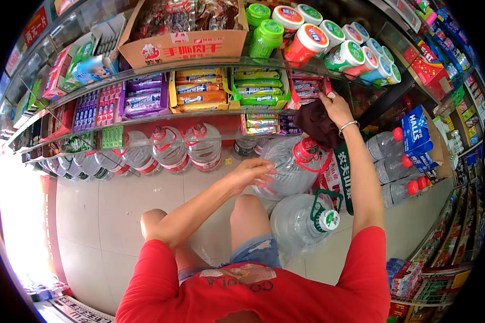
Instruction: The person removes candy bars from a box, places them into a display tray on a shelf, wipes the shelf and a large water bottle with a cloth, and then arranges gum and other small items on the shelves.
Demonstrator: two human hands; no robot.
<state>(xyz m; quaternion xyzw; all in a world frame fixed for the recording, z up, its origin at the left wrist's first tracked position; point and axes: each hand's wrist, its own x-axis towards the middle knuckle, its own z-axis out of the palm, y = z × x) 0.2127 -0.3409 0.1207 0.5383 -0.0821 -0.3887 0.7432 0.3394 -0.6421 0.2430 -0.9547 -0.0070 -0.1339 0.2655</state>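
A dark maroon cloth (pixel 319 121) hangs from my right hand (pixel 336 108), in front of the lower glass shelf beside a red box of wrapped candy sticks (pixel 305 87). My left hand (pixel 252 174) is held above the floor with its fingers slightly apart and nothing in them. Close to its fingertips stands a large clear water bottle (pixel 281 173) with a red cap and red handle. Another big water bottle (pixel 295 226), with a white cap and green handle, stands beside my knee.
Candy boxes (pixel 200 91) line the glass shelf (pixel 145 121). Above are gum tubs (pixel 307 42) and a carton of packaged snacks (pixel 182 46). Large water bottles (pixel 204 147) stand underneath. A blue HALLS box (pixel 416 131) and red-capped bottles (pixel 394 169) are at right, near a wire rack (pixel 428 282).
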